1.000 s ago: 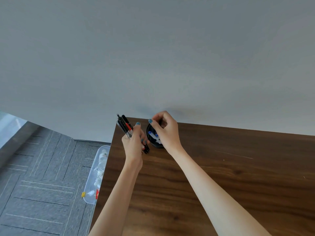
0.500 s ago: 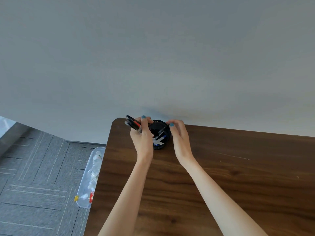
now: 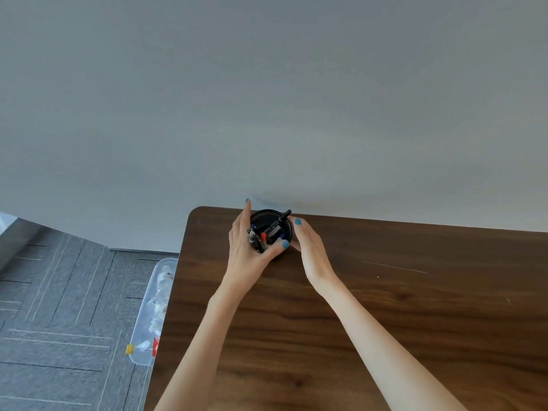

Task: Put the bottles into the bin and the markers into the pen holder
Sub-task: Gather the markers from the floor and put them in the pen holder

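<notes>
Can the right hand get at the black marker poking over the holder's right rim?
Probably yes. The black marker juts over the rim of the round black pen holder, close beside the thumb of the right hand, with nothing between them.
</notes>
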### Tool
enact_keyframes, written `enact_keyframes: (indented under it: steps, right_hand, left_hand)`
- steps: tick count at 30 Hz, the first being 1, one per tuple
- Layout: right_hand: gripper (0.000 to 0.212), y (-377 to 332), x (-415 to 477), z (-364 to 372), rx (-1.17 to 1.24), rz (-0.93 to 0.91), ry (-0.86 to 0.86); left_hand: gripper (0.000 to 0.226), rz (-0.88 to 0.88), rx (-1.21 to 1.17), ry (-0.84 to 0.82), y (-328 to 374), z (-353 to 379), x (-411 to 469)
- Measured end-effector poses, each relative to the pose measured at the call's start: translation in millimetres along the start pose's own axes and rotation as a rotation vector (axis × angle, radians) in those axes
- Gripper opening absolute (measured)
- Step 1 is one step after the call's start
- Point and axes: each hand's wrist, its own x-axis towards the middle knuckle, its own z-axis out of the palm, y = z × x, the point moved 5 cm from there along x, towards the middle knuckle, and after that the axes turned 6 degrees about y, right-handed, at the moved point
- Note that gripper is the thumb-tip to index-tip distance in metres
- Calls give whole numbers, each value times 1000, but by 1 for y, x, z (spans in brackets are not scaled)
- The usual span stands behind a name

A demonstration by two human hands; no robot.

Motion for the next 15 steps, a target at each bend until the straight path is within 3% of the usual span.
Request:
enact_keyframes:
  steps: [2,4,9,15]
  right_hand:
    - [37,-1,-1,-1,-14,-2,-11]
    - [34,1,-2,-3,-10,6,-25]
    - [36,6,-11,-1,23,35,-45]
    - [35,20,-22,2,-73,26,1]
  left_hand:
    - [114,-34,-149,-116,-4,-3,-1]
    - [106,-54,-227,-168,-6,-5,-2]
    - [76,-87,-134,-114,-5,-11,-6]
    - [73,-107,-115,-124,-9,-13,-21]
